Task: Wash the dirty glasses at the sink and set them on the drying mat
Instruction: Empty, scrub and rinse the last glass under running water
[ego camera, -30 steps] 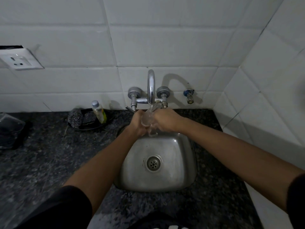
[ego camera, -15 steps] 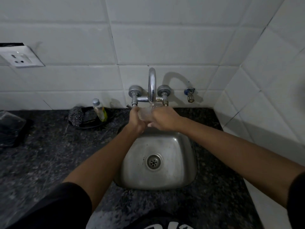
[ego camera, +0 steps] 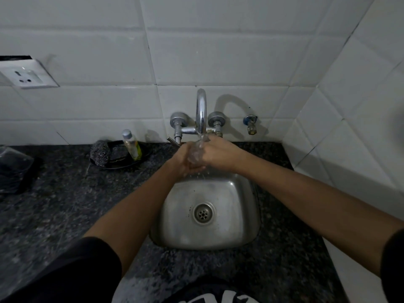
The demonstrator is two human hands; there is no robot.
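A clear glass (ego camera: 195, 154) is held between both my hands over the back of the steel sink (ego camera: 238, 215). My left hand (ego camera: 182, 159) grips it from the left and below. My right hand (ego camera: 218, 153) wraps round it from the right. Water runs from the curved tap (ego camera: 201, 110) onto the glass and drips into the basin. Most of the glass is hidden by my fingers.
A black dish (ego camera: 122, 158) with a scrubber (ego camera: 99, 153) and a small soap bottle (ego camera: 131, 145) sits left of the tap. Clear glassware on a dark mat (ego camera: 13, 165) shows at the far left edge. Tiled walls close in behind and to the right.
Both hands with the glass have stayed under the tap, shifting slightly; water now visibly streams over the glass.
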